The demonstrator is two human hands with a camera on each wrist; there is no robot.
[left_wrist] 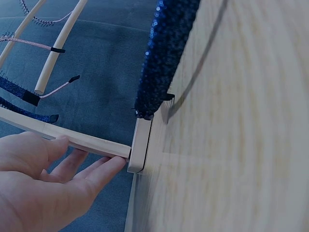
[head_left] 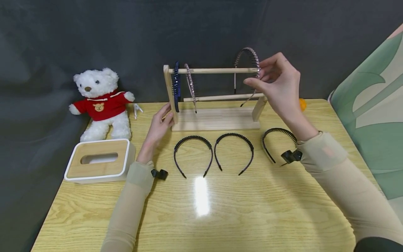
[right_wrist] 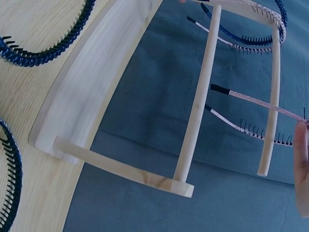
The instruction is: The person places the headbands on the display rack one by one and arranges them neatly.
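My right hand point(head_left: 280, 78) pinches a glittery pink toothed headband point(head_left: 246, 49) at the right end of the wooden rack's upper rod point(head_left: 217, 70). The headband arches above that rod, its tips hanging down beside the lower rod. In the right wrist view, a fingertip point(right_wrist: 301, 140) meets the pink band. My left hand point(head_left: 158, 124) holds the left upright point(left_wrist: 72, 137) of the rack low down, thumb at the front edge, fingers against the outer side. Toward the rod's left end hang dark blue headbands point(head_left: 176, 87) and another pink headband point(head_left: 190, 82).
Three dark toothed headbands lie before the rack: left point(head_left: 193, 137), middle point(head_left: 234, 134), right point(head_left: 277, 130), partly behind my right wrist. A white teddy bear point(head_left: 99, 105) in a red sweater sits left, behind a tissue box point(head_left: 72, 168). An orange object point(head_left: 302, 104) is at right.
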